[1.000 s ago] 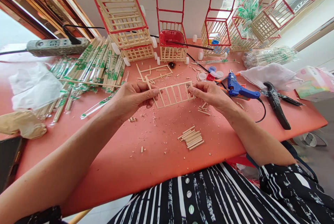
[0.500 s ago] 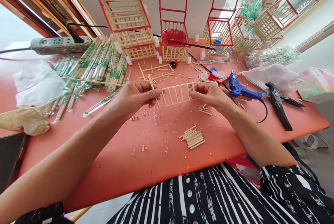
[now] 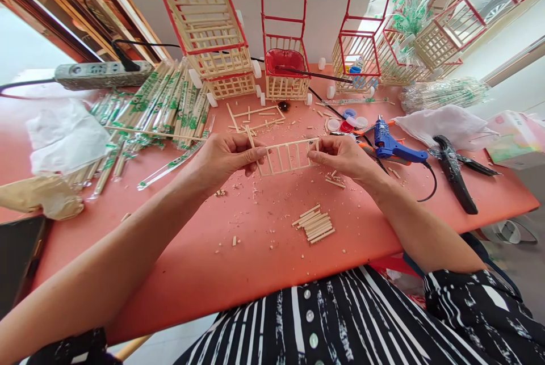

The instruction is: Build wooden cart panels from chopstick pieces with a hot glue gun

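Between my hands is a small ladder-like frame of thin wooden sticks, raised over the table. My left hand pinches its left end, where a longer stick slants upward past the fingers. Thumb and fingers of my right hand are closed on the right end. Short cut sticks lie in a pile below the frame. Beyond my hands, another flat stick frame rests on the table among loose bits.
Stick-built carts with red edges stand along the back. Wrapped chopsticks are heaped at the left near a power strip. To the right lie a blue glue gun and a black-handled tool. Crumbs dot the red table.
The frame tilts slightly and sits a little lower, still held at both ends. My left hand has shifted a touch to the right; the view has shifted slightly too.
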Motion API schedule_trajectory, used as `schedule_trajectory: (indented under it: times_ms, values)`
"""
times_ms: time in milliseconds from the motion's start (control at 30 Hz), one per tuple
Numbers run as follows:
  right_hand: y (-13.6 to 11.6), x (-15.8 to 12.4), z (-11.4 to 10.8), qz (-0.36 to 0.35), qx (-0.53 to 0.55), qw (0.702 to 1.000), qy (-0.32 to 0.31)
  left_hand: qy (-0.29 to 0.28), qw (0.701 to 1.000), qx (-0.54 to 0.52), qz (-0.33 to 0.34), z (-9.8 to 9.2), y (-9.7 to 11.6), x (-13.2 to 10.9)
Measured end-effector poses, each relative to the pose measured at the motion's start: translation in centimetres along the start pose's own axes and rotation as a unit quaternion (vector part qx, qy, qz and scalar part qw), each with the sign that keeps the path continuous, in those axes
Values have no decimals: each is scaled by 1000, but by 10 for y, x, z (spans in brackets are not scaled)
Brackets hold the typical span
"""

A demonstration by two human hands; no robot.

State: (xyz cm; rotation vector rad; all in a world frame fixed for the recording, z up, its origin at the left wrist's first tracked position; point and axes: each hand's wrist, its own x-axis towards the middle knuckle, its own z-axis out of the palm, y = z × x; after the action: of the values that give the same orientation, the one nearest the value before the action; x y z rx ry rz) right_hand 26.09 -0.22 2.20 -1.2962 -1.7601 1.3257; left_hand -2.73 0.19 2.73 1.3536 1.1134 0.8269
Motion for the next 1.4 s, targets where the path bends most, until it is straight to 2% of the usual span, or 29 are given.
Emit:
schedule_trajectory:
  times_ms: [367, 933, 1400]
  values:
    - [-1, 3, 2, -6, 22, 999, 30, 18, 1000, -3, 10, 3, 2, 1]
    - [1, 3, 1, -28, 5, 999, 28, 12, 1000, -22, -9, 7, 5, -1]
    - [-1, 3, 3, -10, 3, 1000, 26, 12, 999, -26, -21, 8, 8, -2]
